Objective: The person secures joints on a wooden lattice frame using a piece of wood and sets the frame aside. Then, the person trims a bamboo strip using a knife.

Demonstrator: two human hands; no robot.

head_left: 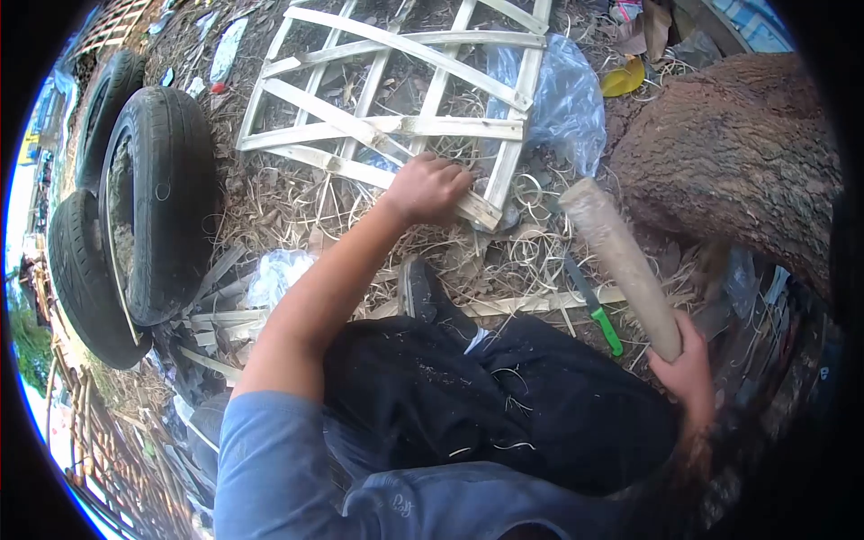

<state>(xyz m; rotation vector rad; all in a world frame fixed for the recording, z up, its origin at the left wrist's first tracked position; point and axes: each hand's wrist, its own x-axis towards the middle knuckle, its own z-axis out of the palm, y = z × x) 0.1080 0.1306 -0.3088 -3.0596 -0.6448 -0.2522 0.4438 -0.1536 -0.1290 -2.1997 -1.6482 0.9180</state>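
Note:
My left hand (429, 187) is closed round the near strip of a pale woven bamboo lattice (387, 126), close to its lower right corner. The lattice lies on the littered ground with open gaps between its strips. My right hand (687, 360) grips the lower end of a thick wooden club (621, 261), whose upper end is raised and points forward and left. Between the club and my legs lies a knife (594, 306) with a green handle. Clear plastic (567, 103) is beneath and beside the lattice's right edge.
Old tyres (166, 207) stand at the left. A large tree trunk (729, 162) rises at the right, with a yellow leaf (623, 78) near it. Thin shavings and a long bamboo strip (531, 304) lie before my knees.

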